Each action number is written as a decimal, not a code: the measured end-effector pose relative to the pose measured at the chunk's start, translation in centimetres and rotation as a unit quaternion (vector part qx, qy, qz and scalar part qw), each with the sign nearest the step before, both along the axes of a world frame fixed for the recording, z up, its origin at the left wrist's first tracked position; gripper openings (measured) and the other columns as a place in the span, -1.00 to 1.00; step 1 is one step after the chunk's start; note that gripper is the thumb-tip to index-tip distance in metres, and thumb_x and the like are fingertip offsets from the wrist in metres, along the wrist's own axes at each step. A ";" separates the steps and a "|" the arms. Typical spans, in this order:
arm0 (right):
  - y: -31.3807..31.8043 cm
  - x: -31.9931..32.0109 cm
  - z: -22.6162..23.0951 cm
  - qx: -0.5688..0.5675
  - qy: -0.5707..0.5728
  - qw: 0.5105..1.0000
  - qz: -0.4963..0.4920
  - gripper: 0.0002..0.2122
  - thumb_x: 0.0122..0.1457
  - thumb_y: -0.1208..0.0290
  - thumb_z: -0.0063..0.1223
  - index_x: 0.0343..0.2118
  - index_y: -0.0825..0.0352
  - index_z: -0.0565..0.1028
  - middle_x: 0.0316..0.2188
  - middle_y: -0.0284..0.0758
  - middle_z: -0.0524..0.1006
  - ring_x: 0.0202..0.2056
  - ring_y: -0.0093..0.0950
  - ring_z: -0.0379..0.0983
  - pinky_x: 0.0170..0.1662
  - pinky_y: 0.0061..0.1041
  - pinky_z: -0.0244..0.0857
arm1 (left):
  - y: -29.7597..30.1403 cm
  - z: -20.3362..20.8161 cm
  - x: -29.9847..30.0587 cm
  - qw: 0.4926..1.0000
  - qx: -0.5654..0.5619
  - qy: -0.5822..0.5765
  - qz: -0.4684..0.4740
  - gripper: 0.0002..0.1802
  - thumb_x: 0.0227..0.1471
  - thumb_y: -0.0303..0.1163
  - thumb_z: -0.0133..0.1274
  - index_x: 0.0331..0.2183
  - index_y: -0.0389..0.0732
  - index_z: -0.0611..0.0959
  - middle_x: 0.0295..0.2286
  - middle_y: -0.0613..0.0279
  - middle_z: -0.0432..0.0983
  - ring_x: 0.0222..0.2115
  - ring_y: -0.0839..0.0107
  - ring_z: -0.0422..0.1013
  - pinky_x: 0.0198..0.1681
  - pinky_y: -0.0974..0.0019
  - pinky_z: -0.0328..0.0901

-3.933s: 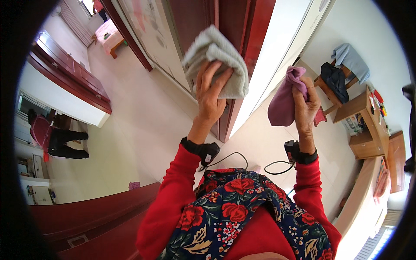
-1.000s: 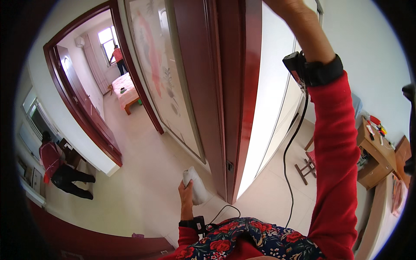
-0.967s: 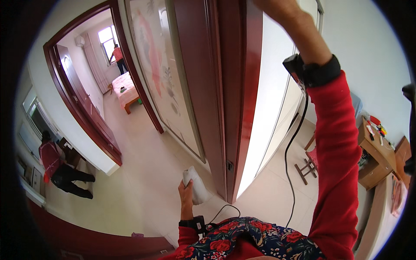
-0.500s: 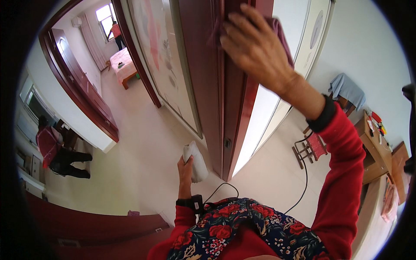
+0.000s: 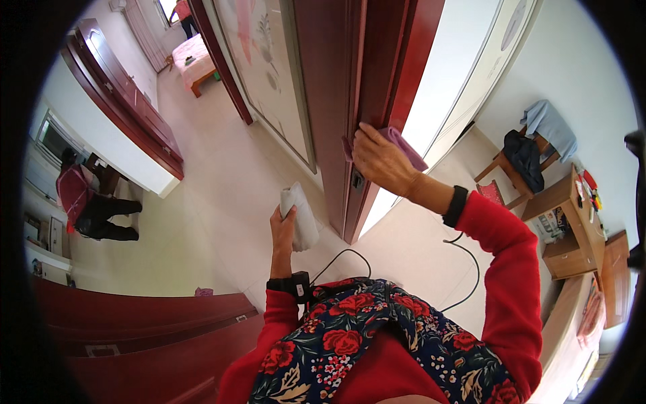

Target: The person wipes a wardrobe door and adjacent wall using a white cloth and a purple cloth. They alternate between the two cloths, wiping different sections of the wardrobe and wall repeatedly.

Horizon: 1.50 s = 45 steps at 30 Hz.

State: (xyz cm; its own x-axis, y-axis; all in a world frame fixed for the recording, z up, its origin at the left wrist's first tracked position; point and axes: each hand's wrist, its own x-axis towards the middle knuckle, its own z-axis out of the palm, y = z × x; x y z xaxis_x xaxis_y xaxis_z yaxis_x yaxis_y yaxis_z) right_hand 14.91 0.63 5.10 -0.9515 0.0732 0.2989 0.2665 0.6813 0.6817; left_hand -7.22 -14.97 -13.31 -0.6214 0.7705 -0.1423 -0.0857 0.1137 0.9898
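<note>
My right hand (image 5: 385,161) presses a purple cloth (image 5: 406,147) against the dark red door frame (image 5: 377,81), its fingers closed round the fabric. Just below those fingers a small metal strike plate (image 5: 357,178) is set into the frame. Lower and to the left, my left hand (image 5: 283,231) grips a pale grey bundle (image 5: 301,219), which looks like a folded cloth. It is held in the air, apart from the frame.
A dark red door (image 5: 155,323) stands at lower left. A black cable (image 5: 476,269) loops near my body. On the right are a chair (image 5: 531,151) with clothes and a wooden desk (image 5: 572,229). One person (image 5: 97,202) bends at far left; another (image 5: 183,17) stands beyond a bed (image 5: 192,60).
My right hand has come down along the door frame with the purple cloth, to just above the strike plate. My left hand keeps its hold on the grey bundle. The view has shifted slightly.
</note>
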 end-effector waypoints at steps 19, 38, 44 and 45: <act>-0.1 8.0 -1.2 -0.442 0.195 0.874 0.052 -0.76 0.03 0.55 0.04 -0.20 0.24 0.57 -0.28 -0.24 0.58 -0.21 -0.31 0.51 -0.13 -0.47 0.43 | -1.5 -2.5 -1.0 0.999 -0.030 0.004 -0.040 -0.62 0.11 -0.37 0.05 -0.07 -0.38 0.54 -0.30 0.20 0.53 -0.29 0.43 0.40 -0.15 0.32 0.29; 3.2 12.7 -32.7 -0.732 0.581 0.197 -0.295 -0.74 0.15 0.43 0.02 -0.15 0.46 0.54 -0.41 -0.32 0.55 -0.45 -0.50 0.44 -0.38 -0.48 0.37 | 0.6 -1.8 -0.5 0.993 -0.063 0.048 -0.092 -0.56 0.10 -0.34 0.07 -0.03 -0.38 0.51 -0.21 0.15 0.53 -0.22 0.36 0.42 -0.08 0.28 0.28; 1.7 5.9 -39.1 -0.735 0.606 0.042 -0.300 -0.77 0.15 0.48 -0.10 -0.19 0.42 0.53 -0.38 -0.31 0.51 -0.41 -0.44 0.43 -0.35 -0.39 0.36 | -2.5 -1.0 -2.5 0.992 -0.093 0.076 -0.035 -0.56 0.10 -0.33 0.08 -0.03 -0.38 0.51 -0.22 0.16 0.53 -0.22 0.39 0.40 -0.09 0.27 0.28; 1.6 4.9 -39.4 -0.742 0.612 0.023 -0.274 -0.80 0.14 0.51 -0.12 -0.25 0.38 0.53 -0.42 -0.34 0.48 -0.43 -0.45 0.40 -0.37 -0.40 0.33 | -2.9 -1.0 -2.9 0.993 -0.090 0.073 -0.030 -0.56 0.10 -0.33 0.09 -0.03 -0.38 0.51 -0.22 0.18 0.52 -0.23 0.40 0.40 -0.10 0.27 0.28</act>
